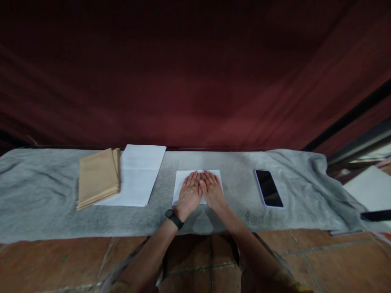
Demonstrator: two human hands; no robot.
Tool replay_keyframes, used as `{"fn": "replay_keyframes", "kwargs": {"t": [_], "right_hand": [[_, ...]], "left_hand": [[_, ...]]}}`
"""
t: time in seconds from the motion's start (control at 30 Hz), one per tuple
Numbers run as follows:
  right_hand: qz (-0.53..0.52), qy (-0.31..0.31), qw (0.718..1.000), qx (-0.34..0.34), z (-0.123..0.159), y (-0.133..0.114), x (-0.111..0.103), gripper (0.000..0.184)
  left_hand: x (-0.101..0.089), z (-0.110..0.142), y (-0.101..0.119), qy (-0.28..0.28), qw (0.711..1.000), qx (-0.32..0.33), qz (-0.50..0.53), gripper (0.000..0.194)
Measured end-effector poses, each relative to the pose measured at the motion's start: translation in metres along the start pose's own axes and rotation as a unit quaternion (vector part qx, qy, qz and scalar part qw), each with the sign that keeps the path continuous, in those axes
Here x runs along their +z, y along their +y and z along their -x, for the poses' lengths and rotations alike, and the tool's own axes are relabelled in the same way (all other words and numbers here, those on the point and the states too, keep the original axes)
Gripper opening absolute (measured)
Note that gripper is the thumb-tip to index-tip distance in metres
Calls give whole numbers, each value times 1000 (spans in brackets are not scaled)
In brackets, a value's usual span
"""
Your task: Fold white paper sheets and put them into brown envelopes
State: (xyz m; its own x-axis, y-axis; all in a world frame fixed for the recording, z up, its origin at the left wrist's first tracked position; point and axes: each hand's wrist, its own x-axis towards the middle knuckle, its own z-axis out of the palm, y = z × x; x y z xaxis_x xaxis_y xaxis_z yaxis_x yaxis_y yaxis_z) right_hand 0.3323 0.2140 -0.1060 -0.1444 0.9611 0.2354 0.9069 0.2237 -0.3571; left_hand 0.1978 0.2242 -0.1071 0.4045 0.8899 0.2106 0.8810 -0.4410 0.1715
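Observation:
A piece of white paper (177, 191), apparently folded, lies on the grey cloth in front of me. Flat on its left half rests my left hand (191, 191), fingers stretched out, with a dark watch on the wrist. My right hand (211, 189) lies flat on the right half, its fingers also extended. The two hands touch or nearly touch at the thumbs, and they cover most of the paper. Neither one grasps anything. Left of them are larger white sheets (140, 175) with a crease across, partly under a stack of brown envelopes (98, 173).
The grey cloth (238, 211) covers a long, narrow surface. A phone with a purple edge (269, 188) lies to the right. Behind stands a dark red fabric wall (195, 89). Brown floor tiles (76, 260) show below, and a white panel (371, 189) is at far right.

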Motion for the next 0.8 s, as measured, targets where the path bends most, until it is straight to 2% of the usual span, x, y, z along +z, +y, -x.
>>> {"fn": "replay_keyframes", "kwargs": {"t": [0.33,0.6,0.8], "right_hand": [[74,-13,996,41,-3,-12,5,50],[101,23,993,52,0,-5,10,52],[118,59,990,48,5,6,15,55]], "left_hand": [[1,-5,-2,-11,999,-41,-16,55],[-4,1,-11,-2,998,-55,-34,55],[-12,5,-21,-27,994,-90,-55,60]]}}
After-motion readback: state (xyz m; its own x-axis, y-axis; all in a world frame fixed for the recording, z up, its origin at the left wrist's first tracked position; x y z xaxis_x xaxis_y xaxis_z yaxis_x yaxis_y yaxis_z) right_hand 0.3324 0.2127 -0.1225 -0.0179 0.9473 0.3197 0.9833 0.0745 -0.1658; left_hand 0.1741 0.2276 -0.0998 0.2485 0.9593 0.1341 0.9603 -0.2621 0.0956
